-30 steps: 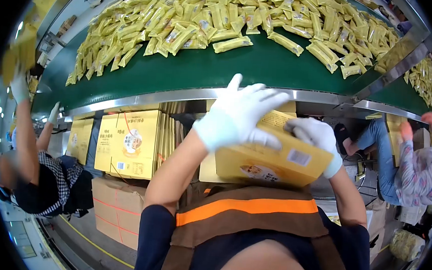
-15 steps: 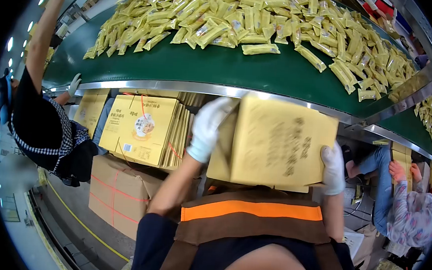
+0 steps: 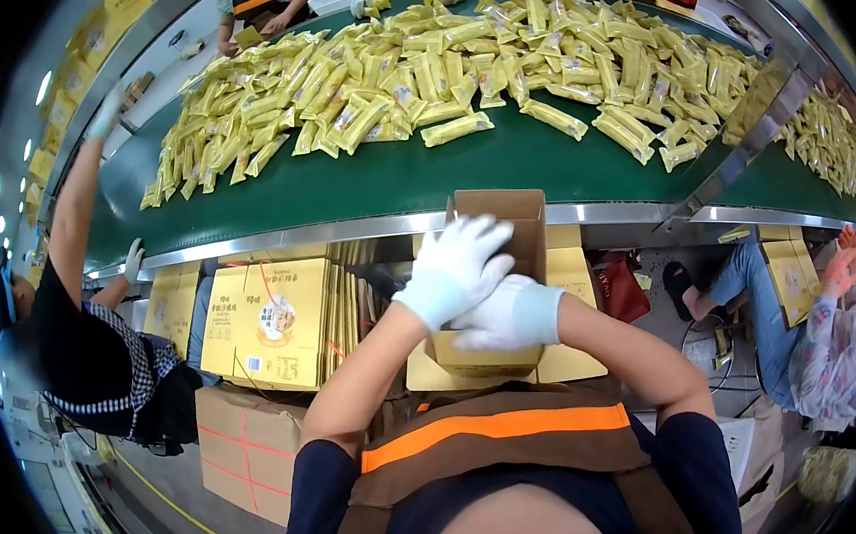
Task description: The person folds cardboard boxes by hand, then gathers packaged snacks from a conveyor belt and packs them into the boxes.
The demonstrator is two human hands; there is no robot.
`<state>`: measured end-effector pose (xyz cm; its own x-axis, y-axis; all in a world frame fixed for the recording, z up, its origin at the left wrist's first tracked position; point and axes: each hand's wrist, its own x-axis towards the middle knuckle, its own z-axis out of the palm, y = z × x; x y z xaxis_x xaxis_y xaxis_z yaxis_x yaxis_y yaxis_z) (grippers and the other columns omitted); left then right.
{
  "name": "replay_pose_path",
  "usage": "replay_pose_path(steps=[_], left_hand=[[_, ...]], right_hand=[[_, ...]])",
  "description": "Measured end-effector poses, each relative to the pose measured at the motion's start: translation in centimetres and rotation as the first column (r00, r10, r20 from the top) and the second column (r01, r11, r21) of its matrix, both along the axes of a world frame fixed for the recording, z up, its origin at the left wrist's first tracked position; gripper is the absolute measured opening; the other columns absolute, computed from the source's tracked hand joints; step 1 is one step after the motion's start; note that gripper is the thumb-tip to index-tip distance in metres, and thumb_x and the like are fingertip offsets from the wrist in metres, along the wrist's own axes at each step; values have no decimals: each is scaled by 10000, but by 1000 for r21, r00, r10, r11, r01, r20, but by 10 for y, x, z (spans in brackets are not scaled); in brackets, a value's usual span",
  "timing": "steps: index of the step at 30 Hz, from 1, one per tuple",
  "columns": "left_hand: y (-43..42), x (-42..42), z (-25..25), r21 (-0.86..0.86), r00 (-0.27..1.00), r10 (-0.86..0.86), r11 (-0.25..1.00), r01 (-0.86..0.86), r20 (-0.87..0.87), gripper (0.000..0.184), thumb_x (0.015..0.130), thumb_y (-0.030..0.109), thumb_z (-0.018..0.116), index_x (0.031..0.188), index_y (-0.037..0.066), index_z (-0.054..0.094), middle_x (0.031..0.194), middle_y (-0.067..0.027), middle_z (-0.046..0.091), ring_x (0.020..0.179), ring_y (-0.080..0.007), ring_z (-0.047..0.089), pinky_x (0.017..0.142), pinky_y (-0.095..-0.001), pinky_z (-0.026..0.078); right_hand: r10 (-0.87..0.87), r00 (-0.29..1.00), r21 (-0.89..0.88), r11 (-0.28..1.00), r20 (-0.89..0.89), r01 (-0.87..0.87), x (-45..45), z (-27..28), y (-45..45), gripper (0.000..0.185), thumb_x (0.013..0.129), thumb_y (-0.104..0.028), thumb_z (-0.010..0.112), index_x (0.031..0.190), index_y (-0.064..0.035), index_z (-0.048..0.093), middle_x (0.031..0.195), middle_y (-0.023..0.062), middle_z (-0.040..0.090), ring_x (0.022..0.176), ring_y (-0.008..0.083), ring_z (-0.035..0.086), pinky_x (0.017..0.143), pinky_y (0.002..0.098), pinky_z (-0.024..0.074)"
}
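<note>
Where the two hands overlap, the fingertips of the right hand (image 3: 519, 315) are hidden by the left hand (image 3: 456, 267), and its lower edge is blurred. Together they cover much of the box (image 3: 491, 361), so its floor cannot be seen. At 10 o'clock a co-worker's raised hand (image 3: 106, 114) is smeared. At 12 o'clock the top edge cuts off the person behind the packets (image 3: 462, 66), whose print is too small to read. The dark rim crops another co-worker (image 3: 839, 345) at 3 o'clock.
</note>
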<state>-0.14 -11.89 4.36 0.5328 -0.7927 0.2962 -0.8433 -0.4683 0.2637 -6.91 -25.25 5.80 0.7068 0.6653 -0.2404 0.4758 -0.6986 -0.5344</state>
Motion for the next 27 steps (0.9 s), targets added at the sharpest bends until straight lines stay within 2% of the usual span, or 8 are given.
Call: replay_pose_path(steps=[2, 6, 9, 14, 16, 21, 24, 27], left_hand=[[-3, 8, 10, 556, 940, 220, 830, -41, -260, 509, 820, 389, 698, 1256, 144, 606, 1242, -103, 629, 1179, -304, 551, 1000, -396, 456], [25, 13, -23, 285, 984, 51, 958, -1, -168, 620, 746, 376, 753, 1276, 96, 597, 1341, -156, 570, 1222, -341, 518, 1040, -408, 431], [43, 26, -45, 45, 948, 22, 999, -8, -318, 679, 738, 341, 761, 1337, 91, 562, 1377, -161, 539, 1246, -355, 489, 1072, -410, 407], [62, -5, -116, -193, 815, -8, 973, -127, -579, 863, 827, 340, 677, 1537, 61, 271, 1607, -245, 151, 1491, -397, 132, 1205, -414, 153], [59, -24, -116, -368, 554, -187, 899, -236, -812, 908, 860, 274, 586, 1563, 3, 79, 1636, -222, 24, 1522, -312, -21, 1214, -369, 39], [39, -34, -114, -417, 457, -234, 836, -356, -858, 871, 859, 225, 585, 1565, 10, 122, 1634, -217, 70, 1521, -330, 10, 1217, -389, 50], [39, 3, -115, -184, 892, 98, 963, -197, -441, 842, 843, 277, 641, 1544, 39, 241, 1613, -239, 140, 1498, -433, 60, 1210, -486, 68], [46, 97, -99, -103, 941, 311, 949, -299, 133, 855, 791, 371, 696, 1499, 49, 342, 1579, -243, 248, 1463, -504, 134, 1182, -587, 87]], right_hand=[[-201, 969, -200, 953, 145, 227, -13, -1, -20, 389, 915, -474, 537, 961, -119, 691, 832, 141, 674, 799, 290, 667, 775, 443, 488], [-497, 685, -165, 733, 533, 660, -45, -46, -54, 599, 869, -507, 598, 1298, -88, 579, 1446, 224, 438, 1397, 412, 326, 1114, 456, 301], [-819, 563, 201, 574, 113, 794, -62, -106, -63, 745, 871, -423, 612, 1484, -70, 380, 1553, 257, 281, 1460, 419, 228, 1190, 433, 199], [-732, 587, 516, 374, -347, 771, -57, -126, -59, 887, 862, -315, 617, 1544, 14, 155, 1586, 268, 190, 1489, 360, 186, 1193, 373, 191], [-651, 606, 610, 267, -457, 746, -64, -119, -43, 916, 856, -287, 636, 1540, 38, 120, 1559, 297, 228, 1469, 389, 226, 1183, 375, 222], [-753, 473, 373, 320, -457, 871, -67, -112, -51, 898, 879, -312, 617, 1544, 22, 114, 1543, 299, 272, 1443, 405, 277, 1170, 392, 253], [-841, 527, 254, 487, -121, 836, -58, -110, -74, 809, 890, -345, 610, 1514, 9, 235, 1537, 309, 268, 1437, 411, 285, 1163, 435, 275], [-841, 345, 432, 517, 416, 739, 9, -100, -140, 634, 903, -319, 608, 1421, -3, 420, 1491, 279, 371, 1385, 411, 369, 1131, 442, 326]])
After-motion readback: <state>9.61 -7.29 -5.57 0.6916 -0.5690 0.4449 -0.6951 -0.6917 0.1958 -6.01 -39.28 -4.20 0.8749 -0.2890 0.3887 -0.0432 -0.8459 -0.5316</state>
